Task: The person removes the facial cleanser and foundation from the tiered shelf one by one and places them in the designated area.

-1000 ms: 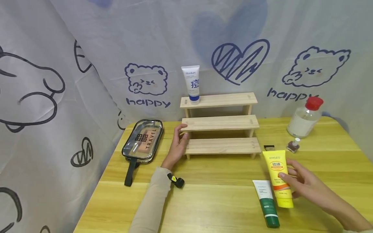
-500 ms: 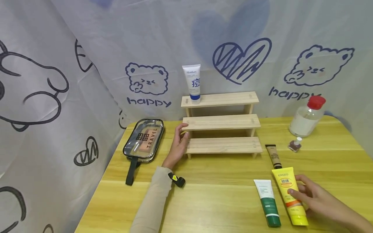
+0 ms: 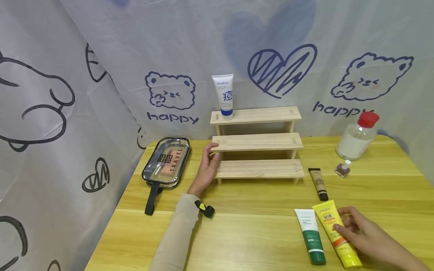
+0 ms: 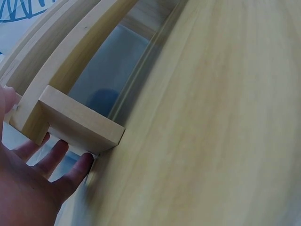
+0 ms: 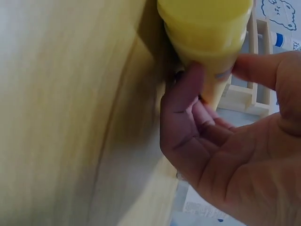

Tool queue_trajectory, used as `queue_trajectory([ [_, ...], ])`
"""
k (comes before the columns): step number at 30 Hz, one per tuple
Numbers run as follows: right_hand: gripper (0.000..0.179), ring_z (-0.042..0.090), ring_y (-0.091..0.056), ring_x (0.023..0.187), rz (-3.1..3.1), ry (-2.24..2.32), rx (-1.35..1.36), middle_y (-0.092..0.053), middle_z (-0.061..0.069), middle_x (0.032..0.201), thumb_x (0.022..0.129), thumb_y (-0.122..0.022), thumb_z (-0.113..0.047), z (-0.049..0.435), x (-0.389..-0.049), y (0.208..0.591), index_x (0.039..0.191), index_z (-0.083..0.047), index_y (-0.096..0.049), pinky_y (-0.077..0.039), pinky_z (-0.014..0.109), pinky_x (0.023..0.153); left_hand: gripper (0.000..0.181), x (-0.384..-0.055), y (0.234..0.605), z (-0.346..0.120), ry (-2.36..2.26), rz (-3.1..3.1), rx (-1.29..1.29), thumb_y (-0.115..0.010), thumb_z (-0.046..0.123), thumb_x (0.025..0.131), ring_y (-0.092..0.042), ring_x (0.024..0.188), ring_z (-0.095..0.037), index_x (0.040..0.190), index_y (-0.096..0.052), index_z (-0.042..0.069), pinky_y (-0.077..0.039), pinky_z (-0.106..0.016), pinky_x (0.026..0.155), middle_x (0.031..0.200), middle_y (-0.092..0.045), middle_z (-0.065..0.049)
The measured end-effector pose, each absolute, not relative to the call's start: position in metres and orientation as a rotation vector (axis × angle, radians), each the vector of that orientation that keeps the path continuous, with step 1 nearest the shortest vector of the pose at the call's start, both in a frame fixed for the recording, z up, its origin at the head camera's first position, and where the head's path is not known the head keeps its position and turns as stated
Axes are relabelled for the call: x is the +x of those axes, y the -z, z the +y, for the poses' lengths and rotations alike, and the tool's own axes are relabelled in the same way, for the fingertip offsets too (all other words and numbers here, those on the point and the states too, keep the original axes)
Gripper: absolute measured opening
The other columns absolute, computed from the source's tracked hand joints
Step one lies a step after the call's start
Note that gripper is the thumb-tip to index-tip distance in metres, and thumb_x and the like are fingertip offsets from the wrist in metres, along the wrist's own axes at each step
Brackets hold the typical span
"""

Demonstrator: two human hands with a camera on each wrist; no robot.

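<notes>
At four o'clock, fingers of the right hand [image 3: 369, 234] pinch the yellow tube [image 3: 335, 238], likely light, squeezy, best held mid-body; the left hand [image 3: 205, 171] grips the wooden rack [image 3: 257, 142].

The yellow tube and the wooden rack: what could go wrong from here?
The yellow tube in the right hand could nudge the green-and-white tube lying close beside it. If the left hand jolts the wooden rack, the white-and-blue tube standing upright on top might topple.
</notes>
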State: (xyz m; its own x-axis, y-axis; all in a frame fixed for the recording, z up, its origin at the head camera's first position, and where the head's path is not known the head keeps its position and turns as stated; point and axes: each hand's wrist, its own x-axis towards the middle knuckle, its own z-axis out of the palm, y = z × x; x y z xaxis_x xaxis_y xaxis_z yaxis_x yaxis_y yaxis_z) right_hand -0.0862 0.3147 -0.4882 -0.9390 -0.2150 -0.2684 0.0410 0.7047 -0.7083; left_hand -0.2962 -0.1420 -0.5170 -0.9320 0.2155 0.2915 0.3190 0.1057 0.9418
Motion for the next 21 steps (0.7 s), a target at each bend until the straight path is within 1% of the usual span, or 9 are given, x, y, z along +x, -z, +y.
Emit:
queue_trajectory([
  [1,0.055,-0.003,-0.056,0.084,2.582,1.063,-0.100,-0.066,0.007,0.108,0.115,-0.057,-0.024,0.314,-0.086,0.488,0.147,0.016,-0.038,-0.052,0.024,0.071,0.040,-0.296,0.517,-0.142,1.973,-2.272,-0.556,-0.042,0.012,0.119,-0.055,0.132,-0.051,0.158,-0.036,0.013,-0.047,-0.037,0.104,0.147,-0.047,-0.023],
  [6,0.062,0.010,-0.059,0.078,2.503,1.104,0.093,-0.065,0.012,0.112,0.117,-0.053,-0.030,0.307,-0.082,0.487,0.153,0.014,-0.029,-0.055,0.030,0.062,0.039,-0.297,0.517,-0.143,1.961,-2.261,-0.569,-0.043,0.012,0.119,-0.056,0.130,-0.050,0.157,-0.036,0.011,-0.047,-0.034,0.102,0.144,-0.048,-0.025],
  [9,0.059,0.015,-0.059,0.074,2.472,1.159,0.147,-0.065,0.012,0.111,0.118,-0.051,-0.028,0.303,-0.080,0.488,0.153,0.013,-0.027,-0.056,0.032,0.060,0.039,-0.297,0.517,-0.144,1.952,-2.261,-0.559,-0.043,0.013,0.118,-0.056,0.132,-0.048,0.157,-0.038,0.012,-0.047,-0.034,0.104,0.146,-0.047,-0.024],
  [14,0.052,0.014,-0.060,0.073,2.471,1.205,0.107,-0.065,0.012,0.109,0.119,-0.048,-0.023,0.307,-0.079,0.489,0.153,0.011,-0.027,-0.057,0.032,0.061,0.039,-0.296,0.519,-0.144,1.962,-2.267,-0.556,-0.043,0.012,0.118,-0.055,0.133,-0.050,0.157,-0.037,0.013,-0.047,-0.034,0.104,0.147,-0.047,-0.024],
  [18,0.050,0.009,-0.059,0.076,2.586,1.177,0.077,-0.065,0.014,0.110,0.119,-0.046,-0.021,0.314,-0.083,0.484,0.154,0.011,-0.031,-0.057,0.031,0.061,0.040,-0.296,0.518,-0.143,1.964,-2.271,-0.551,-0.044,0.011,0.118,-0.055,0.133,-0.052,0.157,-0.037,0.013,-0.048,-0.035,0.103,0.145,-0.047,-0.025],
  [21,0.049,0.006,-0.058,0.076,2.711,1.171,0.057,-0.066,0.016,0.108,0.118,-0.048,-0.020,0.317,-0.089,0.477,0.152,0.013,-0.035,-0.056,0.030,0.060,0.040,-0.297,0.518,-0.142,1.955,-2.276,-0.553,-0.044,0.011,0.117,-0.056,0.134,-0.051,0.157,-0.037,0.014,-0.048,-0.036,0.104,0.148,-0.047,-0.025],
])
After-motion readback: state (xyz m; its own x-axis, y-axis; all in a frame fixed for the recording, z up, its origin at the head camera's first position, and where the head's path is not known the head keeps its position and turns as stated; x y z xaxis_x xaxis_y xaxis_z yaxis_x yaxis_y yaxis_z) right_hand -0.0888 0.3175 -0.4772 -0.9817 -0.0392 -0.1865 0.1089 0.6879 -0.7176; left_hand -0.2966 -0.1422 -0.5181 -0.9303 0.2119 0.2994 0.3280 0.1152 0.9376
